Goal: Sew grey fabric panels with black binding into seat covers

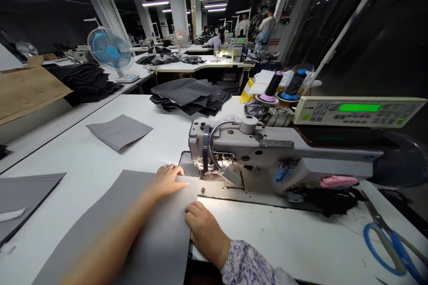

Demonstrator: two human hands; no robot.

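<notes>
A large grey fabric panel [160, 231] lies over the front of the white table, its far edge close to the sewing machine [227, 142]. My left hand [171, 180] rests on the panel's far part, thumb spread from the fingers, just left of the lit needle area. At the panel's right edge, my right hand [203, 227] has its fingers curled over the fabric; its thumb is hidden. The machine's lamp lights the presser foot and the plate beneath.
A smaller grey piece [120, 131] lies left of the machine, and a stack of dark pieces [189, 93] behind it. Blue-handled scissors [388, 240] lie at the right. Thread cones [296, 84] and a control panel [359, 111] stand above the machine. A fan [112, 53] stands back left.
</notes>
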